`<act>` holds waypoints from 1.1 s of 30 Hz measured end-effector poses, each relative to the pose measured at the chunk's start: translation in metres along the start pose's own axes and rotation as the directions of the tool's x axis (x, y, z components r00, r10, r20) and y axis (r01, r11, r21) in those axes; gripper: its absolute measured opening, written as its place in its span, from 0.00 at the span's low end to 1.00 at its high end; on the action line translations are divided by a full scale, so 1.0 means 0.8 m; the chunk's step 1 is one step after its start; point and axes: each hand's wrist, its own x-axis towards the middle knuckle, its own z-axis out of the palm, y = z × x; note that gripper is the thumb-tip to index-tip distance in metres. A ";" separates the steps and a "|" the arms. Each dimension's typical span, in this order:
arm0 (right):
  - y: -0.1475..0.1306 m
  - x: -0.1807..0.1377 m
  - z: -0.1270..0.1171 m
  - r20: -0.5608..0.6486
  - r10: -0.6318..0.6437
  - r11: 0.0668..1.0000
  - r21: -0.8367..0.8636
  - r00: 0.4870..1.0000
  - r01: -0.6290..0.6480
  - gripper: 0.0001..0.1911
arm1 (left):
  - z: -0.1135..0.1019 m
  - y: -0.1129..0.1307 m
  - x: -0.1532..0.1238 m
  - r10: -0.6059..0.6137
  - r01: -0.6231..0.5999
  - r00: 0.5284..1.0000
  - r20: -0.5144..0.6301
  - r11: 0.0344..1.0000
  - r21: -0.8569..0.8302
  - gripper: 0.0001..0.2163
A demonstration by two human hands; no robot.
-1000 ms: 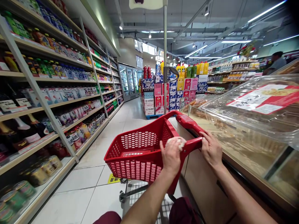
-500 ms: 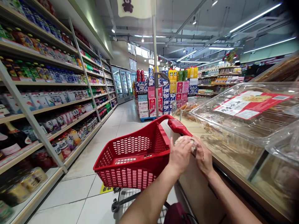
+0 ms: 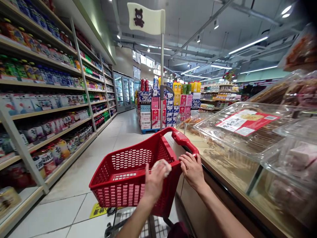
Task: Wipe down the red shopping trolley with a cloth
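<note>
A red shopping cart (image 3: pixel 123 185) with a perforated basket stands in front of me, nothing visible inside it. In my left hand (image 3: pixel 155 181) is a crumpled whitish cloth (image 3: pixel 167 168), mostly covered by the slightly blurred fingers, over the basket's near rim at the right rear corner. My right hand (image 3: pixel 192 168) rests on the near end of the cart's red handle (image 3: pixel 184 140), its fingers curled over the top. The thumb side lies close to the corner of the basket.
Shelves of drinks (image 3: pixel 52 115) line the left side. A glass-edged counter with clear food boxes (image 3: pixel 242 129) runs close along the right. Ahead stand stacked cartons (image 3: pixel 158 114) and a pole with a bear flag (image 3: pixel 146 19). A yellow floor sticker (image 3: pixel 97 210) lies beside the cart.
My left hand has moved left and down with the cloth, from the handle to the basket rim. My right hand has come away from the cloth and settled onto the handle.
</note>
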 end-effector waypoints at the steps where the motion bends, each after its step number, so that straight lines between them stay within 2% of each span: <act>1: -0.001 0.001 0.000 0.004 -0.007 1.000 -0.010 1.000 0.007 0.14 | -0.006 -0.021 -0.012 -0.017 0.018 0.999 -0.033 0.999 0.041 0.18; 3: -0.006 0.003 0.002 -0.003 -0.006 1.000 -0.030 1.000 0.006 0.14 | -0.016 -0.057 -0.035 -0.114 0.135 0.983 -0.144 0.980 0.145 0.18; 5: -0.021 0.002 0.009 0.014 -0.017 0.999 -0.031 1.000 0.018 0.14 | -0.023 -0.070 -0.049 -0.178 0.211 0.968 -0.178 0.960 0.184 0.16; 8: -0.052 -0.004 0.025 0.102 -0.094 0.996 0.018 0.990 0.093 0.14 | -0.020 -0.057 -0.054 -0.108 0.111 0.994 -0.026 0.987 0.118 0.16; 10: -0.065 -0.011 0.034 0.138 -0.140 0.990 0.036 0.981 0.136 0.14 | -0.021 -0.058 -0.056 -0.102 0.100 0.995 0.007 0.988 0.118 0.16; 16: -0.073 -0.023 0.052 0.124 -0.201 0.979 0.008 0.972 0.202 0.14 | -0.057 -0.122 -0.105 -0.314 0.333 0.943 -0.110 0.894 0.300 0.18; 21: -0.087 -0.031 0.065 0.160 -0.270 0.963 0.039 0.949 0.267 0.14 | -0.061 -0.131 -0.118 -0.202 0.198 0.979 -0.013 0.940 0.277 0.16; 23: -0.088 -0.036 0.069 0.152 -0.288 0.957 0.035 0.945 0.286 0.15 | -0.071 -0.145 -0.128 -0.296 0.307 0.951 -0.084 0.893 0.330 0.17; 25: -0.089 -0.040 0.072 0.134 -0.278 0.960 0.020 0.951 0.278 0.15 | -0.084 -0.162 -0.141 -0.418 0.459 0.889 -0.188 0.806 0.374 0.18; 26: -0.090 -0.041 0.074 0.128 -0.266 0.964 0.011 0.955 0.267 0.15 | -0.090 -0.169 -0.147 -0.450 0.496 0.868 -0.210 0.779 0.382 0.18; 27: -0.093 -0.042 0.075 0.127 -0.255 0.966 0.005 0.958 0.257 0.14 | -0.095 -0.173 -0.151 -0.454 0.495 0.869 -0.198 0.780 0.383 0.19; 30: -0.099 -0.045 0.078 0.142 -0.267 0.963 0.014 0.953 0.268 0.14 | -0.103 -0.177 -0.158 -0.378 0.376 0.924 -0.067 0.856 0.354 0.19; 31: -0.100 -0.046 0.078 0.145 -0.280 0.960 0.024 0.949 0.280 0.15 | -0.105 -0.177 -0.160 -0.376 0.371 0.925 -0.057 0.861 0.349 0.19; 33: -0.100 -0.050 0.079 0.137 -0.292 0.956 0.033 0.947 0.290 0.16 | -0.107 -0.179 -0.168 -0.431 0.437 0.897 -0.098 0.828 0.351 0.19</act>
